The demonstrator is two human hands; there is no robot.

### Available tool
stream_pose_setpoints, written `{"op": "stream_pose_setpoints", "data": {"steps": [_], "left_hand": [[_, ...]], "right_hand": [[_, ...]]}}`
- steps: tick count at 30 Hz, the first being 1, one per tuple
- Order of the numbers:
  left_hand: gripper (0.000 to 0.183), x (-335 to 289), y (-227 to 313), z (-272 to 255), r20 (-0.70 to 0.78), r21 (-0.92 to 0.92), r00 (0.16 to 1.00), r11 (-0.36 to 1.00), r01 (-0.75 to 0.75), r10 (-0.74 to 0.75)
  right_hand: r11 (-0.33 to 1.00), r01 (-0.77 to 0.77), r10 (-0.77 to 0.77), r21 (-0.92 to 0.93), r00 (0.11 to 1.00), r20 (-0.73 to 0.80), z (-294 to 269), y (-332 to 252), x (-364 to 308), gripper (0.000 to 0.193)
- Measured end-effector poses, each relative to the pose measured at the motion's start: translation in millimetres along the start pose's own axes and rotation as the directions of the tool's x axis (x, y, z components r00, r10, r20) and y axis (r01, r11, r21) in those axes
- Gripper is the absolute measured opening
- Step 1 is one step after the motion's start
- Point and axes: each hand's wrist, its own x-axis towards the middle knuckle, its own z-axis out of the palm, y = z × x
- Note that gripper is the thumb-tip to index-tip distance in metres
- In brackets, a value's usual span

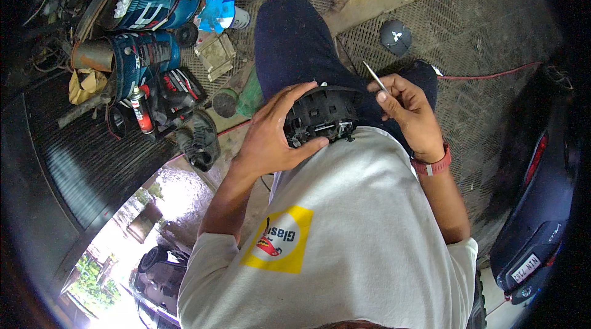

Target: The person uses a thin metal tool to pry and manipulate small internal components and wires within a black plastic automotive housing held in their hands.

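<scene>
A black plastic housing is held at the centre of the frame, above the dark trousers and just beside the white shirt. It is gripped from its left by the left hand: the fingers are spread along its upper left edge, and the thumb is laid along its lower edge. By the right hand, right of centre, a slim metal tool is pinched between thumb and fingers, apart from the housing.

From the pinching fingers, the housing lies to the left and slightly lower. The tool's long axis is slanted from lower right to upper left, so its free end is aimed past the housing's upper right side rather than at it. The housing is rounded and partly covered; its long axis cannot be told surely. The left hand is nearer, being in contact. A dark cap is seen at upper right.
</scene>
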Motion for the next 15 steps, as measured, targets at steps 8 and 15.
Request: {"op": "stream_pose_setpoints", "data": {"steps": [8,15], "left_hand": [[0.034,2,-12,-3,0.110,-0.371,0.955,0.880,0.298,-0.277],[0.034,7,-7,-6,0.203,-0.472,0.908,0.776,0.419,-0.367]], "right_hand": [[0.903,0.326,-0.316,-0.280,0.945,0.082,26,12,-2,0.090],[0.800,0.324,-0.307,-0.505,0.944,0.119,33,-1,-5,0.086]]}}
